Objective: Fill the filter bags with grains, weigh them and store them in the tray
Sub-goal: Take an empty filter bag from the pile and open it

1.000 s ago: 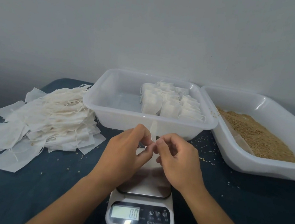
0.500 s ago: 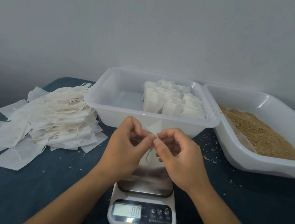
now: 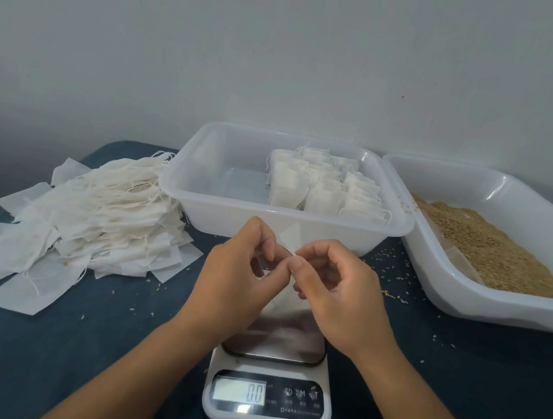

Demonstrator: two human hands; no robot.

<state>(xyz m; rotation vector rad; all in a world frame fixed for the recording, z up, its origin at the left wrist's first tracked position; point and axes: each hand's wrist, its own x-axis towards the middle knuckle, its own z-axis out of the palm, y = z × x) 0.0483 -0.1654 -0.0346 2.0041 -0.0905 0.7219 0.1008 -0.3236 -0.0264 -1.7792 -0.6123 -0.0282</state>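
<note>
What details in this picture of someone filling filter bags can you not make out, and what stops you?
- Bag: only a corner shows in the head view; the left hand and right hand cover the rest, so its fill is unknown.
- Scale plate: partly covered by the hands.
- Scale button labels: too small to read.
- Grain tray: cut off by the right edge.

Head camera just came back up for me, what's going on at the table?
Both hands, left hand and right hand, pinch a small white paper filter bag above the white digital scale, which reads zero. Filled bags sit in the clear plastic tray; the brown grain waits in the white tub at right.
</note>
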